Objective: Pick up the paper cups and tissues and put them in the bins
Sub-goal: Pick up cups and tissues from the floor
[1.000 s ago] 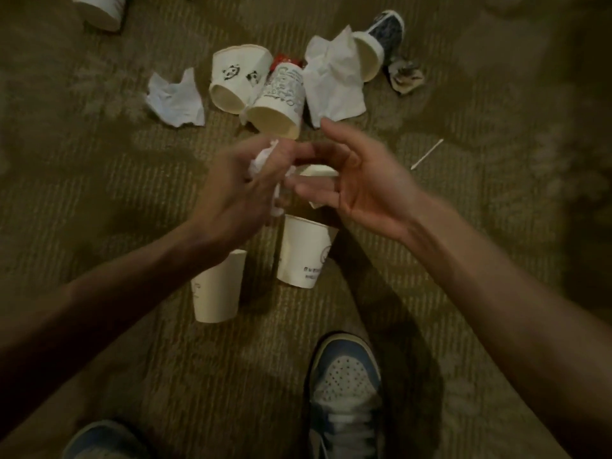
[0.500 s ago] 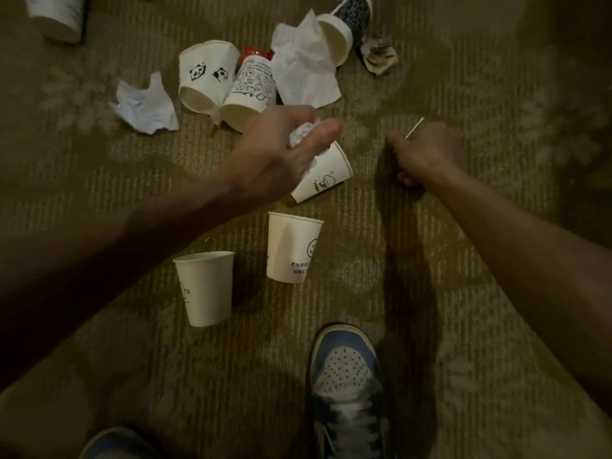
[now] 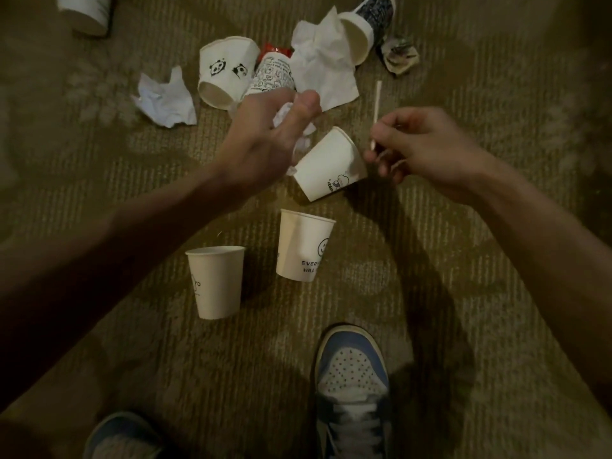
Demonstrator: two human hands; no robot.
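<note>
From the head view, many paper cups lie on the carpet [image 3: 463, 260]. Two of them stand upright near the person's feet: a plain cup [image 3: 217, 281] and, just beside it, a smiley cup [image 3: 303, 246]; what is inside them I cannot tell. A cloud cup [image 3: 326, 167] lies on its side between the two hands, its mouth turned toward the person. Farther away, a panda cup [image 3: 227, 69] and a lettered cup [image 3: 271, 76] lie on their sides and touch each other. The panda cup shows its brown inside. A dark patterned cup [image 3: 367, 24] lies beside a large flat tissue [image 3: 319, 66], and its mouth is also open to the camera. A crumpled tissue [image 3: 165, 99] lies to the left of the panda cup.

The left hand [image 3: 265, 140] reaches forward over the cups, back upward, and its curled fingers grip a white tissue ball [image 3: 281, 115]. The right hand [image 3: 427, 150] is at the same height. Its thumb and fingertips pinch the lower end of a thin white stick [image 3: 377, 104], which points away from the person.
</note>
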